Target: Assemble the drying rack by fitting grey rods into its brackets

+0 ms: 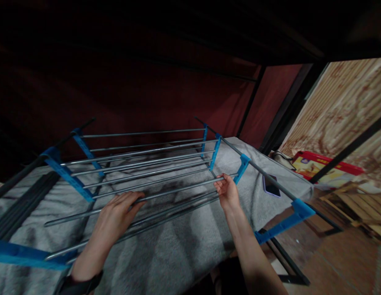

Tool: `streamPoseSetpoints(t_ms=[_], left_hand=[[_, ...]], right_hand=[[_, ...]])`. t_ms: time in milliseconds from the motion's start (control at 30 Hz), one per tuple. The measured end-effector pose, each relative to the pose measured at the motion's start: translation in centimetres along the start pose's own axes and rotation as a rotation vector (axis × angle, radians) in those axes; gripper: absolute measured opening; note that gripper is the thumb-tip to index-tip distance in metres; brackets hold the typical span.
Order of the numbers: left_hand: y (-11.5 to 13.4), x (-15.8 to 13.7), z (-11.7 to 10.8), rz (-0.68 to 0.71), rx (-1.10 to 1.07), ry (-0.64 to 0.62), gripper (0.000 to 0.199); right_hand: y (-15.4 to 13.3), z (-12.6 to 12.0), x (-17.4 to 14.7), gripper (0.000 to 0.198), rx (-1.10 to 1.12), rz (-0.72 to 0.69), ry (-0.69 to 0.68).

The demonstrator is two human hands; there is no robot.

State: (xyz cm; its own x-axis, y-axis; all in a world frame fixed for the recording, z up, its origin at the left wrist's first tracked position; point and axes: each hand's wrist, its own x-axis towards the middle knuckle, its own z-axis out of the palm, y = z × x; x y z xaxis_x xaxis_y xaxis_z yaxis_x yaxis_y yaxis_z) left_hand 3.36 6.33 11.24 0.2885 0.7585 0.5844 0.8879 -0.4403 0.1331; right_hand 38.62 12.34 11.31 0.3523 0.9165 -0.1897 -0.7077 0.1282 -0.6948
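A thin grey metal rod [181, 189] is held by both of my hands. My left hand [115, 215] wraps around its left half, and the rod's left end sticks out free beyond the wrist. My right hand [227, 191] pinches it close to its right end, beside a blue plastic bracket [242, 167]. Whether that end sits in the bracket I cannot tell. Behind the hands, several metal rods [153, 153] span between blue brackets [67, 174] on the left and right side poles [267, 176]. Other rods [184, 205] lie lower, on the grey blanket [165, 254].
A phone [272, 185] rests on the blanket at the right. Dark poles [24, 200] lie at the left. A red and yellow box [328, 166] and a wooden crate [359, 200] stand beyond the right edge. Black frame posts [252, 100] rise around the bed.
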Motion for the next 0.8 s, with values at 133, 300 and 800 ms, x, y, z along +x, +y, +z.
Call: streamPoseSetpoints(t_ms=[133, 300, 800], left_hand=[[0.2, 0.2, -0.5, -0.001, 0.001, -0.013, 0.035], [0.9, 0.6, -1.6, -0.019, 0.017, -0.045, 0.036], [2.2, 0.8, -3.0, -0.071, 0.001, -0.132, 0.045]], right_hand=[[0.0, -0.2, -0.1, 0.004, 0.009, 0.015, -0.001], [0.1, -0.5, 0.0, 0.007, -0.014, 0.005, -0.007], [-0.2, -1.0, -0.1, 0.010, -0.019, -0.007, -0.028]])
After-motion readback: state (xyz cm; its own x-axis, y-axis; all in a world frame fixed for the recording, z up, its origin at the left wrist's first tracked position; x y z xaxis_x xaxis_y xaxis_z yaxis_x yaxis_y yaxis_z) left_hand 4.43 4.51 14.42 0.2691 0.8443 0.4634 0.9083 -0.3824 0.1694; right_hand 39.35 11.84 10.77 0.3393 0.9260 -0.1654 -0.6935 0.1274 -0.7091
